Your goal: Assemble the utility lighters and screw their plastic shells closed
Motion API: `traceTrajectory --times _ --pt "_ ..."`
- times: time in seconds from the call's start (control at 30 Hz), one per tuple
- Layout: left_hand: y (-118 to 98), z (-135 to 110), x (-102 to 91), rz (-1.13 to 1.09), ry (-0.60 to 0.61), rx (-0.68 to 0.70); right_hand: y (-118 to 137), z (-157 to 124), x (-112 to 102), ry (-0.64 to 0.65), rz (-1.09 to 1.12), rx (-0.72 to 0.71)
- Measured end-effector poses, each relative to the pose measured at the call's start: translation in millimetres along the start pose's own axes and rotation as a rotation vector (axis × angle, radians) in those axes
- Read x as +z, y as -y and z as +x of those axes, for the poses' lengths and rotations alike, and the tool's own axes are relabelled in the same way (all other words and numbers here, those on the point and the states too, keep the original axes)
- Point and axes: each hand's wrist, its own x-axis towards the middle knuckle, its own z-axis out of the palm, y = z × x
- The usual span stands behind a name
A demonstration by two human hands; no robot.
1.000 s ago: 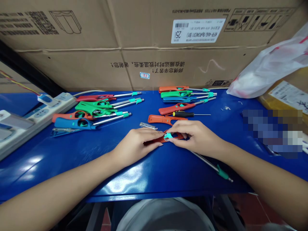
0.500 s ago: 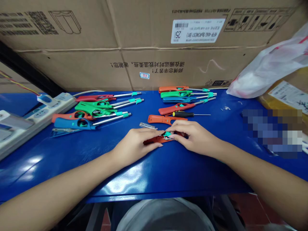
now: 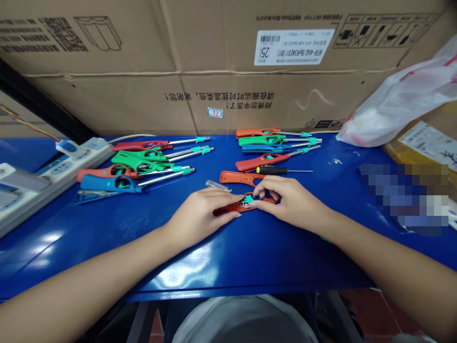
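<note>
My left hand point(image 3: 205, 207) is closed around the left part of an open orange lighter casing half point(image 3: 233, 207), which lies on the table with its hollow side up. A green trigger point(image 3: 247, 199) sits in the casing, with a small bit of metal beside it. At that trigger the thumb and forefinger of my right hand point(image 3: 282, 197) are pinched; the other fingers curl above the casing. Just beyond lies a second orange casing half point(image 3: 235, 177), partly behind my right fingers. A clear fluid tank point(image 3: 217, 185) is close to my left fingers.
Assembled lighters lie in a left group point(image 3: 143, 162) and a right group point(image 3: 278, 143). A yellow-and-black screwdriver point(image 3: 273, 170) is beside the right group. A power strip point(image 3: 60, 166) runs along the left, a cardboard box point(image 3: 135, 105) stands behind, and a plastic bag point(image 3: 385, 109) is at right.
My right fingers have shifted slightly and lifted a little off the casing, so more of the green trigger shows. The left hand stays in place.
</note>
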Motion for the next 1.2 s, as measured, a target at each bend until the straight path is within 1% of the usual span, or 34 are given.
traceTrajectory --times 0.13,0.33,0.43,0.53,0.63,0.73,0.83,1.0,1.13,1.2 --pt "-2 0 -1.6 0.033 -0.015 -0.028 -1 0 3 0.044 0.003 -0.045" --pt "-4 0 -2.1 0.017 -0.019 -0.033 0 -1 5 -0.023 0.008 -0.077" --pt "-3 1 -2.8 0.028 -0.005 -0.024 1 -1 4 -0.029 0.007 -0.081" --pt "-2 1 -3.3 0.034 -0.005 -0.022 1 -1 3 -0.011 0.006 -0.071" --pt "-1 1 -2.8 0.023 -0.007 -0.027 -1 -2 3 0.033 -0.001 -0.056" --pt "-1 1 -2.4 0.028 0.009 -0.033 -3 -3 1 0.072 -0.033 -0.063" --pt "-1 1 -2.7 0.043 0.037 -0.013 -3 -3 -4 0.114 -0.09 -0.107" --pt "-1 1 -3.5 0.073 0.065 0.024 0 -5 -10 0.094 -0.206 -0.166" --pt "-3 0 -4.3 0.083 0.069 0.001 4 -4 -11 0.118 -0.248 -0.146" --pt "-3 0 -4.3 0.084 0.072 -0.016 6 -5 -12 0.092 -0.225 -0.112"
